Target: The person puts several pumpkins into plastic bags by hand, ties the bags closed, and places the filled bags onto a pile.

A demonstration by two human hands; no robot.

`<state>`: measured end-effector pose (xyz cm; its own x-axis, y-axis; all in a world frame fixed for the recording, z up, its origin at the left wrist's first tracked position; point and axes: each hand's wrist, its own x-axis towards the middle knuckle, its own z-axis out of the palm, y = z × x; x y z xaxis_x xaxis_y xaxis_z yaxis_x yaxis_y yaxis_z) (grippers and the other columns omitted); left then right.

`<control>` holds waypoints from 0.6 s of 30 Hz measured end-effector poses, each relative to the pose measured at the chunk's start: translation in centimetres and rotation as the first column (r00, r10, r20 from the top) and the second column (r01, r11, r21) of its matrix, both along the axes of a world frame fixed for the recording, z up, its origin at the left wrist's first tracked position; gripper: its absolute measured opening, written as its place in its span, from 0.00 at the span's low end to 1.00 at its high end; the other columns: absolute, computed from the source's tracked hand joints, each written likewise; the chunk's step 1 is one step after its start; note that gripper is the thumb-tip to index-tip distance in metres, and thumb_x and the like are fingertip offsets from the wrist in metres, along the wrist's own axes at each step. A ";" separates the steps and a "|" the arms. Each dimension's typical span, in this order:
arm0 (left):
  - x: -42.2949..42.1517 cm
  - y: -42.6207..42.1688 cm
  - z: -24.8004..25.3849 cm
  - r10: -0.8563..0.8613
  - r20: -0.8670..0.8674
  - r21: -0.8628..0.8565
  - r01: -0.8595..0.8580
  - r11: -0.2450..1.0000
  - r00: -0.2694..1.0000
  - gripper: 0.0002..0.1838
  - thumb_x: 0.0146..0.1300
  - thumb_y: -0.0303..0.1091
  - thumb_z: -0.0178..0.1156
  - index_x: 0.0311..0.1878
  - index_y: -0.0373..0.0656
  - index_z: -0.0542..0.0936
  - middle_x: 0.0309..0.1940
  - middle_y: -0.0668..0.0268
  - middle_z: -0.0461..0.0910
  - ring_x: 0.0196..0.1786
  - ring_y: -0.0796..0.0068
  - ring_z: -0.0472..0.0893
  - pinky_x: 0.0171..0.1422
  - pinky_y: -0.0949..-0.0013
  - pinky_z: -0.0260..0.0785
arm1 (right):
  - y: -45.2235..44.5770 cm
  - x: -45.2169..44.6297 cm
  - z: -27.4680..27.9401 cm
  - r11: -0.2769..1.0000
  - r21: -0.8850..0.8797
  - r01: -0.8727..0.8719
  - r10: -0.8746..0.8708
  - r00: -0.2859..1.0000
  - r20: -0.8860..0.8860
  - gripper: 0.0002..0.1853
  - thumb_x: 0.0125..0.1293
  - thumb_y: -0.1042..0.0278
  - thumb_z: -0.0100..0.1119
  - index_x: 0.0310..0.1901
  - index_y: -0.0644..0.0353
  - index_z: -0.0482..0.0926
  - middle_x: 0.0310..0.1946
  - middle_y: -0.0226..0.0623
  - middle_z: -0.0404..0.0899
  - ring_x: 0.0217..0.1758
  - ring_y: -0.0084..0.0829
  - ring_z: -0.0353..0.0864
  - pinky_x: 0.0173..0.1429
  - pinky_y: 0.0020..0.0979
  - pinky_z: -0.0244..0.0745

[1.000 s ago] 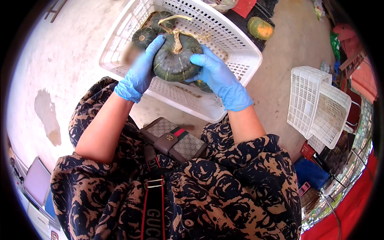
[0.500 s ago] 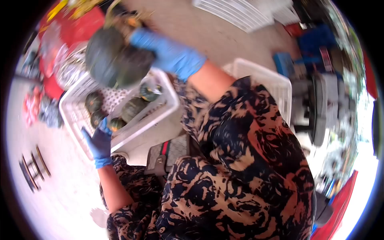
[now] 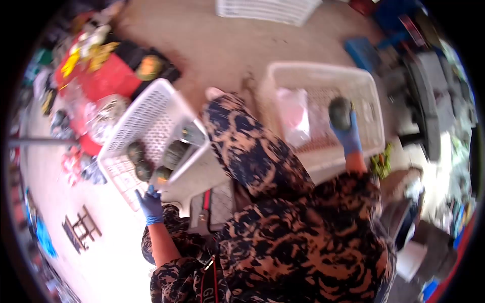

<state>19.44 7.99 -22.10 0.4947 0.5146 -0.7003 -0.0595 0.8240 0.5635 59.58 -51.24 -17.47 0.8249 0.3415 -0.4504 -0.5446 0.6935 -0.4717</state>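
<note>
Here's your right hand (image 3: 347,136), gripping a dark green pumpkin (image 3: 340,112) from the near side, while your left hand (image 3: 150,206) is empty, fingers spread, by the left crate (image 3: 192,162). The pumpkin lies just beyond your right fingers, well apart from your left. It looks round, no clear long axis, and it's within the right crate (image 3: 323,68), toward the right wall; I can't tell if it touches bottom. Left of it, a plastic bag (image 3: 294,121); other pumpkins (image 3: 176,154) sit in the left crate.

White plastic crates (image 3: 139,118), dark squashes (image 3: 177,154) and bare floor (image 3: 202,45) suggest a produce storeroom.
</note>
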 end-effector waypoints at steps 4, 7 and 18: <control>0.3 0.8 0.5 0.022 -0.060 0.051 -0.019 0.999 0.998 0.26 0.60 0.57 0.50 0.29 0.38 0.73 0.23 0.65 0.75 0.25 0.72 0.72 0.31 0.72 0.63 | 8.6 1.4 -1.1 0.987 0.077 -0.138 0.139 0.990 -0.021 0.32 0.64 0.41 0.42 0.61 0.57 0.61 0.61 0.40 0.62 0.61 0.39 0.64 0.64 0.42 0.59; 0.3 1.9 0.5 0.014 -0.113 0.040 -0.009 0.999 0.993 0.21 0.59 0.53 0.53 0.31 0.41 0.72 0.23 0.66 0.76 0.25 0.73 0.73 0.29 0.73 0.63 | 17.9 6.1 1.2 0.940 -0.133 -0.315 0.330 0.937 0.118 0.31 0.63 0.42 0.43 0.62 0.53 0.61 0.59 0.39 0.65 0.59 0.41 0.66 0.58 0.46 0.65; 0.5 3.0 3.9 -0.070 -0.163 -0.009 0.069 0.998 0.984 0.12 0.61 0.43 0.54 0.39 0.45 0.73 0.27 0.72 0.76 0.25 0.80 0.72 0.31 0.75 0.64 | 57.4 10.3 4.5 0.587 -0.454 -0.670 0.809 0.498 0.311 0.29 0.54 0.58 0.63 0.55 0.59 0.66 0.47 0.38 0.74 0.47 0.30 0.77 0.43 0.38 0.76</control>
